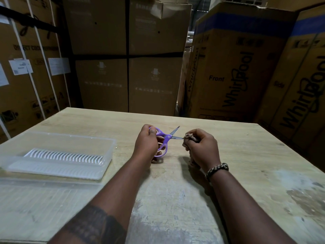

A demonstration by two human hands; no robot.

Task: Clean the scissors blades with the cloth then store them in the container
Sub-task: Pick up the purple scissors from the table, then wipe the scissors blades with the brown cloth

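Note:
My left hand (146, 140) grips the purple handles of the scissors (168, 136) above the middle of the wooden table (175, 199). The two blades are spread apart, one pointing up and right, the other pointing right. My right hand (202, 147) is closed around a small brownish cloth (189, 136), which is pinched on the tip of the lower blade. The clear plastic container (58, 155) lies on the table to the left, uncovered, with a white ribbed insert inside.
Tall cardboard boxes (233, 67) stand close behind the table's far edge and on both sides. The table surface has pale worn patches near me and on the right. A braided bracelet (217, 170) is on my right wrist.

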